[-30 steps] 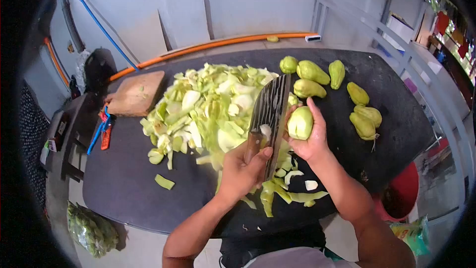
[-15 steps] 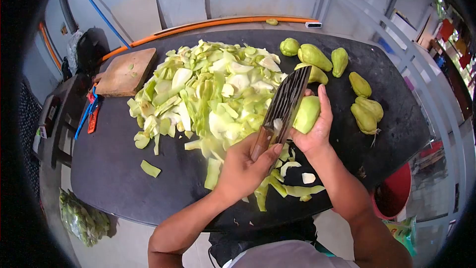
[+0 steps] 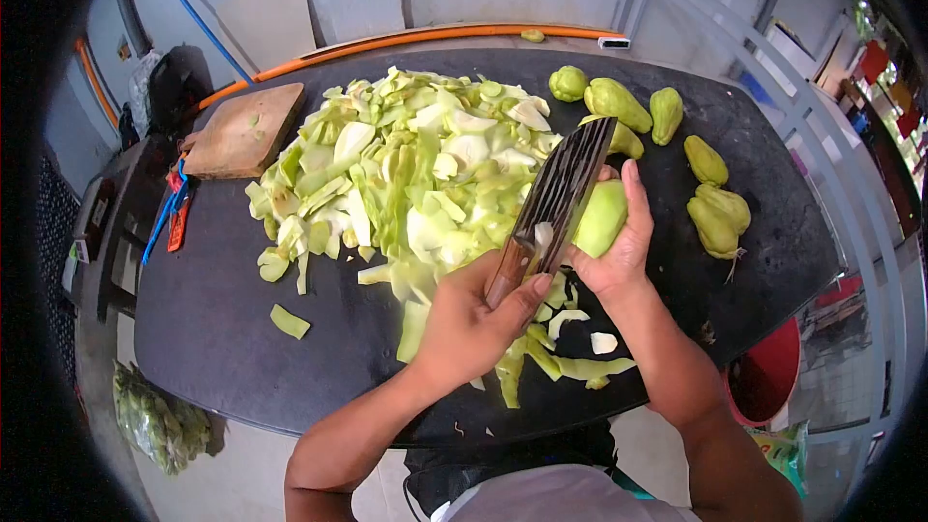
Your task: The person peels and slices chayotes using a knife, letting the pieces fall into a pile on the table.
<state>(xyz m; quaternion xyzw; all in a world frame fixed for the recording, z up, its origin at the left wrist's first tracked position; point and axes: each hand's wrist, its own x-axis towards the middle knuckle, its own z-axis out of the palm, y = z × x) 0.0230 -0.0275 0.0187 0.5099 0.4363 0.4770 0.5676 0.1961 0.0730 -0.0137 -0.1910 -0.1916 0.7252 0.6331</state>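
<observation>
My left hand (image 3: 474, 319) is wrapped round the wooden handle of a broad knife (image 3: 565, 193) with a dark, ridged blade. The blade points up and to the right, right beside a peeled chayote (image 3: 601, 219). That chayote rests in my right hand (image 3: 623, 246), fingers curled behind it and partly hidden by the blade. A small pale scrap clings to the blade near the handle. Left of the knife lies a large heap of chayote peelings and slices (image 3: 425, 174). More peel strips (image 3: 580, 367) lie below my hands.
Several unpeeled chayotes (image 3: 667, 116) sit at the table's back right. A wooden chopping board (image 3: 245, 131) lies at the back left of the dark table (image 3: 222, 319). A red bucket (image 3: 768, 377) stands on the floor at right, a bag of greens (image 3: 159, 420) at left.
Both hands, the knife and the chayote keep nearly the same pose. The whole view has shifted slightly; the peelings look unchanged.
</observation>
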